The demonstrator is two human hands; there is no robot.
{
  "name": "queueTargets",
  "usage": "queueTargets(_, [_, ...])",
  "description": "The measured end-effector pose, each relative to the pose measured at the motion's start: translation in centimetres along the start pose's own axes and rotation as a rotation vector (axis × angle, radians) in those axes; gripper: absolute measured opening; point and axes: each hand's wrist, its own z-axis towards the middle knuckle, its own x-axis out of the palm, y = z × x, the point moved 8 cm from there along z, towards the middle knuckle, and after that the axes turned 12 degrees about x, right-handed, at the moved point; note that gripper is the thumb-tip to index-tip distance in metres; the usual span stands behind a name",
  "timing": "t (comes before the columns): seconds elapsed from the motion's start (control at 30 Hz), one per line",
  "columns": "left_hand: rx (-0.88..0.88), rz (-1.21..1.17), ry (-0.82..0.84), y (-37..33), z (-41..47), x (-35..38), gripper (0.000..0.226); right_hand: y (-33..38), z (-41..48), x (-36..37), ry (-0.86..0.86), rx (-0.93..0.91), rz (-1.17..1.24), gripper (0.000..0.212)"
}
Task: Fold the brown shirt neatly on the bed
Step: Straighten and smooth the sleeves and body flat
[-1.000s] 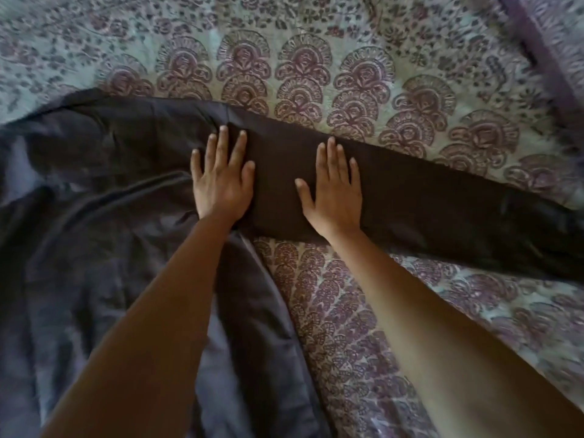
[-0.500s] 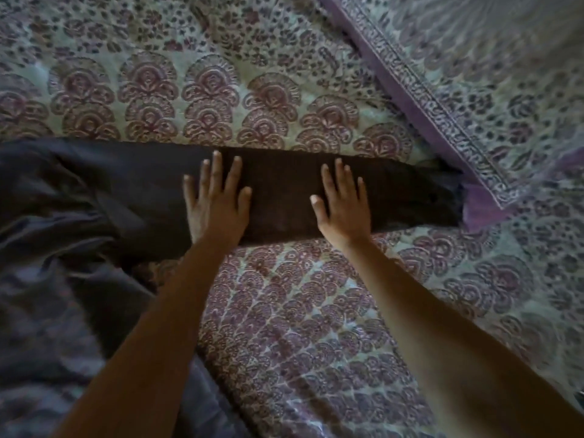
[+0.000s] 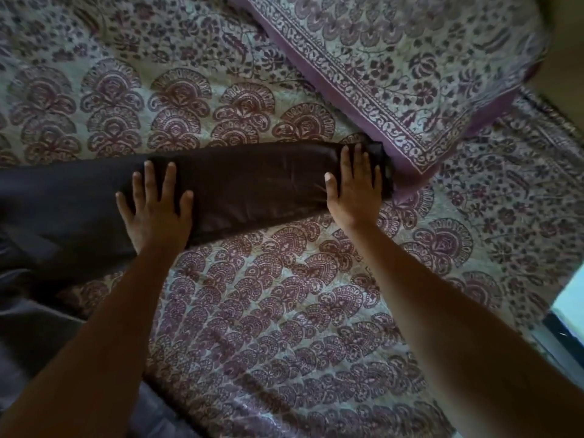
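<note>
Your right hand (image 3: 355,188) has slid to the cuff end of the dark brown fabric shirt (image 3: 252,184), by the purple-bordered pillow (image 3: 410,99). It and your left hand (image 3: 156,207) press flat-fingered on the sleeve, lying left-right across the paisley-print bed (image 3: 268,311).

brown shirt (image 3: 252,184): body runs off left frame edge
sleeve end (image 3: 384,170): partly under right hand (image 3: 355,191)
pillow (image 3: 410,74): cropped top and right
pale object (image 3: 570,298): right edge of bed (image 3: 284,311), cropped, unidentifiable

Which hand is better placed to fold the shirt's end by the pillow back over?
Probably the right hand: it lies flat on the brown shirt right at that end, beside the pillow. The left hand presses farther along.
</note>
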Motion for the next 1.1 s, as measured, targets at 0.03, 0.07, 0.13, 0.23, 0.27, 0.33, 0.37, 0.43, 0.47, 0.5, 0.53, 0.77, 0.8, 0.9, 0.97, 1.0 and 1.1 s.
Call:
queueTargets(0.03, [-0.023,-0.015,0.004,-0.3,0.0,-0.2,0.056,-0.6,0.0,-0.6,-0.036,0.061,0.035,0.067])
queueTargets(0.07, [-0.048,-0.028,0.006,-0.7,0.1,-0.3,0.056,-1.4,0.1,-1.2,-0.07,0.12,0.063,0.063])
queueTargets(0.13, [-0.087,-0.054,0.01,-1.7,0.2,-0.3,0.056,-2.2,-0.1,-1.9,-0.073,0.159,0.067,0.061])
queueTargets(0.23, [-0.108,-0.085,0.009,-2.7,0.1,0.0,0.055,-1.3,-0.5,-1.0,0.001,-0.052,-0.037,0.067])
queueTargets(0.27, [-0.108,-0.079,0.006,-2.7,0.1,0.1,0.055,-1.3,-0.3,-0.7,0.027,-0.099,-0.055,0.069])
queueTargets(0.33, [-0.099,-0.056,0.007,-2.4,0.0,0.0,0.055,-1.8,0.4,-0.3,0.053,-0.091,-0.054,0.071])
queueTargets(0.37, [-0.092,-0.048,0.009,-2.3,0.0,0.0,0.055,-2.2,0.8,-0.2,0.062,-0.07,-0.05,0.07])
queueTargets(0.43, [-0.091,-0.044,0.022,-2.1,0.0,0.0,0.055,-2.3,1.2,-0.2,0.098,-0.028,-0.023,0.068])
queueTargets(0.47, [-0.095,-0.048,0.039,-2.0,0.1,0.0,0.056,-2.1,1.4,-0.3,0.114,0.001,-0.014,0.066])
queueTargets(0.5, [-0.096,-0.058,0.066,-2.0,0.2,0.1,0.056,-1.9,1.4,-0.4,0.128,0.032,-0.019,0.067])
queueTargets(0.53, [-0.095,-0.072,0.098,-1.9,0.4,0.0,0.058,-1.5,1.4,-0.6,0.137,0.057,-0.031,0.068])
queueTargets(0.77, [-0.169,-0.283,-0.002,2.1,-3.2,-6.0,0.048,8.0,-5.6,-1.8,0.138,-0.18,0.078,0.067])
queueTargets(0.8, [-0.199,-0.295,-0.056,3.4,-5.0,-7.2,0.043,10.2,-7.5,-1.5,0.166,-0.241,0.1,0.067])
queueTargets(0.9, [-0.302,-0.291,-0.166,8.2,-10.5,-9.7,0.034,16.2,-13.8,-1.1,0.192,-0.453,0.166,0.056])
queueTargets(0.97, [-0.445,-0.293,-0.191,12.5,-14.3,-10.9,0.031,19.3,-17.9,-1.0,0.202,-0.518,0.227,0.039])
queueTargets(1.0, [-0.526,-0.292,-0.182,14.4,-15.8,-11.1,0.029,20.5,-19.6,-0.5,0.272,-0.516,0.239,0.03])
queueTargets(1.1, [-0.664,-0.282,-0.063,18.5,-20.2,-10.8,0.028,24.2,-25.0,2.1,0.483,-0.503,0.249,0.02])
